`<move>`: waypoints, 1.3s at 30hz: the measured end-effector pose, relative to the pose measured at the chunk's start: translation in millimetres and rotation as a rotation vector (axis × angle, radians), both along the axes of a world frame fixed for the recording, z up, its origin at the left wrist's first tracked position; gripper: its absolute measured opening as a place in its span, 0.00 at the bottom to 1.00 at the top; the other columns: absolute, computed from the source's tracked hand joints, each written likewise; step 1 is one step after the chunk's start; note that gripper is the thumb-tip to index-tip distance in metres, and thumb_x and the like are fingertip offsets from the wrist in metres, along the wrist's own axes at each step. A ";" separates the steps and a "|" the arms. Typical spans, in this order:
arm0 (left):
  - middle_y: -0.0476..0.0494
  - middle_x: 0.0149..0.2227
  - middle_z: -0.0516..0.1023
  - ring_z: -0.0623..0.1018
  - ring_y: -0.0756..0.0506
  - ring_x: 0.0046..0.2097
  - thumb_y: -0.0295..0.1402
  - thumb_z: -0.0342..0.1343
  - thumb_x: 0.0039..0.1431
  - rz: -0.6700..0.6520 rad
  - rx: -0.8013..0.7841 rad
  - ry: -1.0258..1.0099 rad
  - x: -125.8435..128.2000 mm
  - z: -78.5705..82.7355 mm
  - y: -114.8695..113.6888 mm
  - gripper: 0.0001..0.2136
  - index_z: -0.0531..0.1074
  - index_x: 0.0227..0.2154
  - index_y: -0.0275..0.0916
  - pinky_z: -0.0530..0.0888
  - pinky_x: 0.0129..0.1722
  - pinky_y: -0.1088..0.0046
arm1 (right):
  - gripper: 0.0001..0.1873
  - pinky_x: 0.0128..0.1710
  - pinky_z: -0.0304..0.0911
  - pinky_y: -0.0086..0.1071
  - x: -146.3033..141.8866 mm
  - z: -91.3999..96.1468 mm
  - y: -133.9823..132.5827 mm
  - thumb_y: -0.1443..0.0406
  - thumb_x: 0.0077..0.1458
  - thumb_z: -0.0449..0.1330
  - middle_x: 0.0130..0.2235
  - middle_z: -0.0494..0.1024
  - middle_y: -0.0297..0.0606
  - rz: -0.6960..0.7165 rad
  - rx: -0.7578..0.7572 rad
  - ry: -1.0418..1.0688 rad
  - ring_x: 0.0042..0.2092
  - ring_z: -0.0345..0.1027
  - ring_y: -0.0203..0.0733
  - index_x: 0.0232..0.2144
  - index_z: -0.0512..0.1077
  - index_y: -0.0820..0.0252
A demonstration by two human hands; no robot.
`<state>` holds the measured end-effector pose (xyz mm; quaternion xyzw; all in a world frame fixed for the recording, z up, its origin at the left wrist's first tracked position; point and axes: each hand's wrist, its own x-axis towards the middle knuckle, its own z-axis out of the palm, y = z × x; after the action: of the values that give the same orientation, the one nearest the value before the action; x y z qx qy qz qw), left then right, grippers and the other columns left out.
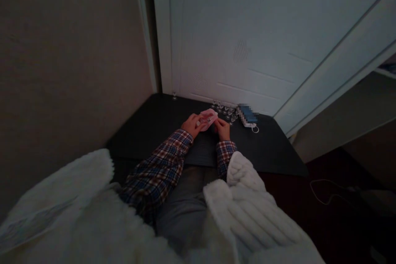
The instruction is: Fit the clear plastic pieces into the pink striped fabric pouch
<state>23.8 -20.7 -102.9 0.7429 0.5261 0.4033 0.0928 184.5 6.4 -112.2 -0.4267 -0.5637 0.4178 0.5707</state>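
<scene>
Dim view from above of a seated person at a black worktop (272, 148) set in a corner. Both arms wear plaid sleeves (167, 165) under a white fleecy robe (247, 206).

The left hand (193, 124) and right hand (223, 129) meet near the middle of the worktop, toward its far edge. Between them is a small pink packet (208, 119). The left grip is closed around its left end. The right fingertips touch its near right corner; whether that grip is pinched shut cannot be told.

Just beyond the packet, at about 1 o'clock, is a cluster of tiny clear pieces (225, 111). Beside them, at 2 o'clock from the hands, lies a blue object (247, 114) that is too blurred to make out. One lone clear piece (174, 96) stands at 11 o'clock, near a white panelled door (247, 29).
</scene>
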 end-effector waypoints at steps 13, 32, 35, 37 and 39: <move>0.48 0.34 0.73 0.68 0.54 0.23 0.39 0.55 0.50 0.045 -0.024 -0.156 -2.3 -0.5 -2.2 0.19 0.65 0.44 0.38 0.69 0.27 0.76 | 0.18 0.15 0.45 0.25 -4.7 0.3 -6.0 0.53 0.43 0.57 0.13 0.57 0.25 -0.018 -0.061 -0.005 0.15 0.48 0.27 0.23 0.71 0.64; 0.46 0.32 0.72 0.72 0.50 0.30 0.41 0.52 0.52 0.069 -0.033 -0.140 -7.1 0.9 -6.9 0.15 0.70 0.40 0.38 0.72 0.31 0.75 | 0.19 0.18 0.50 0.24 -6.1 14.4 -21.0 0.54 0.43 0.56 0.13 0.64 0.29 -0.104 -0.055 -0.114 0.19 0.55 0.31 0.25 0.76 0.65; 0.46 0.32 0.72 0.72 0.50 0.31 0.42 0.52 0.52 0.071 -0.042 -0.147 -7.0 2.5 -9.3 0.16 0.70 0.40 0.38 0.72 0.32 0.74 | 0.18 0.20 0.53 0.24 -5.6 15.9 -22.1 0.54 0.43 0.56 0.13 0.66 0.30 -0.113 -0.045 -0.137 0.21 0.58 0.33 0.25 0.76 0.64; 0.46 0.32 0.72 0.71 0.50 0.29 0.42 0.52 0.51 0.080 -0.050 -0.153 -6.8 3.2 -9.7 0.16 0.70 0.40 0.38 0.72 0.31 0.74 | 0.18 0.20 0.53 0.25 -5.4 17.1 -22.8 0.55 0.43 0.55 0.14 0.66 0.30 -0.115 -0.038 -0.149 0.21 0.59 0.34 0.25 0.76 0.63; 0.46 0.31 0.72 0.71 0.51 0.28 0.42 0.53 0.51 0.090 -0.060 -0.162 -6.5 3.5 -9.2 0.16 0.70 0.39 0.38 0.71 0.30 0.74 | 0.18 0.21 0.53 0.25 -5.4 18.6 -23.7 0.55 0.43 0.55 0.14 0.66 0.31 -0.111 -0.029 -0.160 0.22 0.59 0.34 0.24 0.76 0.63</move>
<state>17.3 -29.9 -99.4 0.6804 0.5617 0.4497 0.1389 179.1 -17.2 -93.6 -0.4975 -0.5768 0.3580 0.5400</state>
